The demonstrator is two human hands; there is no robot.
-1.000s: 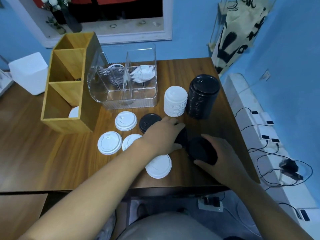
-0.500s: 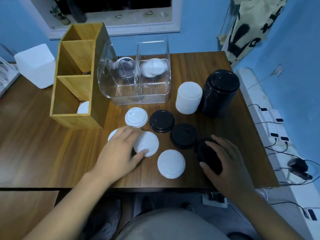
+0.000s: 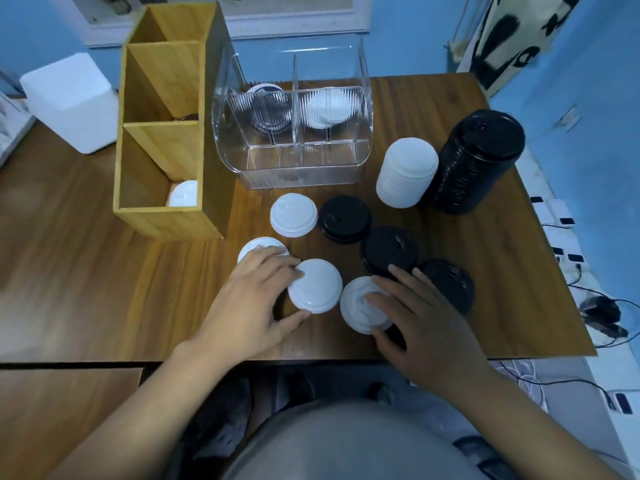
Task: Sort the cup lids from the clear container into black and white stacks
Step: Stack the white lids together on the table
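Several loose lids lie on the wooden table (image 3: pixel 502 271). My left hand (image 3: pixel 256 299) grips a white lid (image 3: pixel 317 287) between thumb and fingers, and partly covers another white lid (image 3: pixel 258 244). My right hand (image 3: pixel 419 317) rests over a second white lid (image 3: pixel 360 306), fingers on top and thumb at its near edge. A third white lid (image 3: pixel 293 214) and three black lids (image 3: pixel 344 218) (image 3: pixel 389 249) (image 3: pixel 450 282) lie close by. The white stack (image 3: pixel 407 171) and the taller black stack (image 3: pixel 479 161) stand at the right. The clear container (image 3: pixel 294 161) holds a few lids at its back.
A wooden divided organizer (image 3: pixel 166 133) stands to the left of the container, with a white lid (image 3: pixel 183 194) in its near compartment. A white box (image 3: pixel 69 98) sits at the far left. Cables and chargers lie on the floor past the table's right edge.
My right hand has left the black lid at the right and moved left onto the front white lid. My left hand has closed around the white lid beside it.
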